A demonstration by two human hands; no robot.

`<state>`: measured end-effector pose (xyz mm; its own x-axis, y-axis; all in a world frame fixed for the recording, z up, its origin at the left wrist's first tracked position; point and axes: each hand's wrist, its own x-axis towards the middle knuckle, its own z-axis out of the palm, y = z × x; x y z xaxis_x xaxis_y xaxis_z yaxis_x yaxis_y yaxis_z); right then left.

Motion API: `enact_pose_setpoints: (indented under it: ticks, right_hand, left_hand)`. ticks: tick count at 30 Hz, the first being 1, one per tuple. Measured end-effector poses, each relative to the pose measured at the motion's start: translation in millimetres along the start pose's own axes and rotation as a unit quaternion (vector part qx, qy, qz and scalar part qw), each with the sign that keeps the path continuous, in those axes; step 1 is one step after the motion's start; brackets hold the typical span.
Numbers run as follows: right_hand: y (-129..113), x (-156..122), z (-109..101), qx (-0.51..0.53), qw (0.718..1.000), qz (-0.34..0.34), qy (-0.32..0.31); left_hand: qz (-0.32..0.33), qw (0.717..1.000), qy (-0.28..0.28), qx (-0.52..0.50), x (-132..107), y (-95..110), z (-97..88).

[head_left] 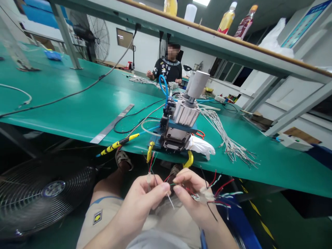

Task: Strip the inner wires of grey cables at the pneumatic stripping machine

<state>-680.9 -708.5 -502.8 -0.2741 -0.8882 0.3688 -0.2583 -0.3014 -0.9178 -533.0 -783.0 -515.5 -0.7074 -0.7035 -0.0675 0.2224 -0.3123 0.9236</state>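
Note:
My left hand [145, 200] and my right hand [193, 199] are held together over my lap, below the edge of the green bench [64, 114]. Both pinch thin coloured wires. The left fingers are closed on one cable end [151, 171] with red, green and black wires sticking up. The right hand grips a bundle of several cables [216, 195] whose red, white, green and black ends fan out to the right. Just ahead, on the bench edge, stands a small pneumatic wire machine [176, 124] with a grey cylinder and blue air hose.
White gloves [201, 145] lie beside the machine, and a heap of grey cables [228, 138] spreads to its right. A floor fan [38, 193] stands at my lower left. Another person [168, 67] sits at the bench's far side. Bottles [227, 19] stand on the overhead shelf.

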Motion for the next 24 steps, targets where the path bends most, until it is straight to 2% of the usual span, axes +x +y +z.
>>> enact_pose_setpoints:
  ticks: [7,13,16,18,22,24]
  right_hand:
    - [-0.2,-0.6,2.4,-0.058,0.998,-0.028,0.02]
    - [7.0,-1.0,5.6,-0.066,0.994,-0.075,0.035]
    - [4.3,-1.8,7.4,-0.061,0.994,-0.076,0.038]
    - [0.7,-2.5,6.2,-0.051,0.996,-0.065,0.021]
    - [-5.8,-2.8,-1.1,-0.011,0.997,-0.057,-0.051]
    - [-7.9,-2.9,-3.4,0.014,0.997,-0.041,-0.06]
  left_hand:
    - [0.0,1.0,-0.005,-0.016,-1.7,2.0,1.0]
    - [-0.003,1.0,-0.011,-0.005,-4.1,2.2,0.1]
    - [-0.007,1.0,-0.014,-0.006,-4.1,3.0,-0.2]
    - [-0.014,1.0,-0.019,-0.011,-3.2,4.0,-0.2]
    - [-0.039,0.998,-0.052,-0.024,-1.6,5.1,-1.2]
    - [-0.033,0.998,-0.051,-0.015,-2.6,4.4,-2.4]
